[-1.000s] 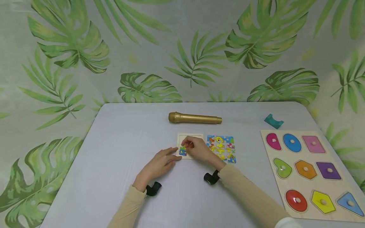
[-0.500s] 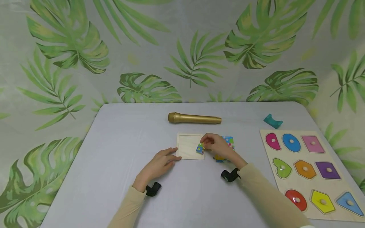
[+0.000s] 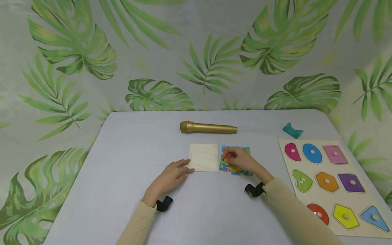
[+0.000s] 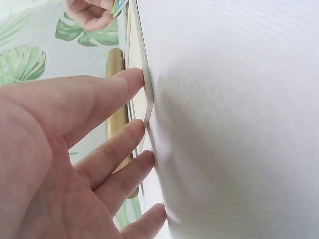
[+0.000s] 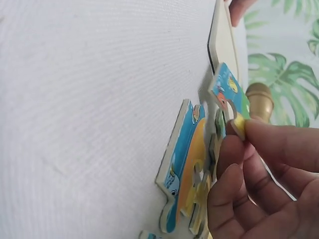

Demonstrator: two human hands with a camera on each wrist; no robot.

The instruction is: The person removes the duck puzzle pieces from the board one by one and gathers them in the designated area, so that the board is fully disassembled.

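Note:
A square wooden puzzle tray (image 3: 204, 158) lies bare at the middle of the table. My left hand (image 3: 171, 175) rests at its left side, fingers extended, with thumb and fingertips touching the rim, as the left wrist view shows. Just right of the tray, my right hand (image 3: 240, 159) pinches a blue and green puzzle piece (image 5: 228, 89) between thumb and fingers. Under and beside that hand lie several other puzzle pieces (image 5: 175, 149), blue with yellow and orange parts, partly hidden by it.
A gold microphone (image 3: 208, 128) lies behind the tray. At the right is a wooden shape board (image 3: 316, 200) with knobbed shapes, and a teal curved block (image 3: 292, 130) sits beyond it. A leaf-patterned cloth (image 3: 159, 68) hangs behind the table.
My right hand has lifted the puzzle piece from the tray's left side and carried it right, to the other pieces. The tray is now bare. My left hand has stayed in place.

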